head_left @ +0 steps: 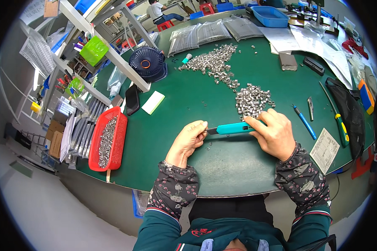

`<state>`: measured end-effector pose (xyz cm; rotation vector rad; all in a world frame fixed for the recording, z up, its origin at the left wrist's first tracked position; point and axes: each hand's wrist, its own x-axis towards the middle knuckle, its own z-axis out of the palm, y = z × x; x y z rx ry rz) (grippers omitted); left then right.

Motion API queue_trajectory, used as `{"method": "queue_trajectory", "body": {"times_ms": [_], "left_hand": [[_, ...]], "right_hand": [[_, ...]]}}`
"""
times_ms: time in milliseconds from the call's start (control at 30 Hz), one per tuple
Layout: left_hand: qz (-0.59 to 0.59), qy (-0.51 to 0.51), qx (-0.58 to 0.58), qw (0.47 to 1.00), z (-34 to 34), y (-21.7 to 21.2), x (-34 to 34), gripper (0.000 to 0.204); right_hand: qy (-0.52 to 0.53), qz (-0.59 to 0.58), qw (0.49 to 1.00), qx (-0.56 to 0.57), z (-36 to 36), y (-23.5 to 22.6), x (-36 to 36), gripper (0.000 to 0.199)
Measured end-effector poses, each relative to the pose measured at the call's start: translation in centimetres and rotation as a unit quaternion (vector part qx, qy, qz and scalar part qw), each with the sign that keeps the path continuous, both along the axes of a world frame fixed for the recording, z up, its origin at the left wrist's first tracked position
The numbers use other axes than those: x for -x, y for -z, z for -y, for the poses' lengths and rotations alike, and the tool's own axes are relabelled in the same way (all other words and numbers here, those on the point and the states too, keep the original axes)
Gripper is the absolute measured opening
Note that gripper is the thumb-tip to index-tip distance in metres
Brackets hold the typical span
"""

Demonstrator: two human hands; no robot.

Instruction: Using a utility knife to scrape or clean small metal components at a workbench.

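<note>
My right hand (276,131) is closed around the teal handle of a utility knife (231,128), held level above the table's near part. Its dark blade points left and reaches the fingertips of my left hand (187,141). Thumb and forefinger of that hand pinch what looks like a small metal ring, mostly hidden by the fingers. Just beyond the knife lies a pile of short silver metal rings (252,101). A larger spread of similar rings (213,62) stretches farther back. A few tiny bits lie on the green table (176,102) near my left hand.
At left stand a red basket (120,138) of small metal parts, a phone (132,100) and a dark blue fan (147,63). A blue pen-shaped tool (304,122), a yellow-green-handled tool (342,130) and a printed card (325,150) lie right. Bagged rods (213,32) line the back.
</note>
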<state>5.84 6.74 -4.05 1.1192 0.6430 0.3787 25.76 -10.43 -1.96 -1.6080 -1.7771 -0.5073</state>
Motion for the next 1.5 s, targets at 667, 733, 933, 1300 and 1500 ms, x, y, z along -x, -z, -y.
{"method": "queue_trajectory", "body": {"times_ms": [667,733,933,1300,1500], "left_hand": [[0.185,-0.071,0.013,0.98,-0.1,0.4,-0.2,0.01],[0.206,-0.067,-0.001,0.976,-0.2,0.6,-0.2,0.01],[0.205,-0.06,-0.019,0.977,-0.1,0.8,-0.4,0.012],[0.177,-0.072,-0.062,0.98,-0.2,1.3,-0.3,0.009],[0.156,-0.071,-0.049,0.984,-0.2,1.3,-0.3,0.011]], "right_hand": [[-0.023,-0.168,0.984,0.05,0.0,0.9,0.4,0.032],[-0.035,-0.229,0.969,0.082,0.1,0.9,0.5,0.028],[-0.043,-0.286,0.949,0.124,-0.2,1.2,0.4,0.027],[-0.02,-0.275,0.951,0.141,-0.1,1.1,0.4,0.027],[0.011,-0.176,0.982,0.073,0.0,1.2,0.7,0.029]]}}
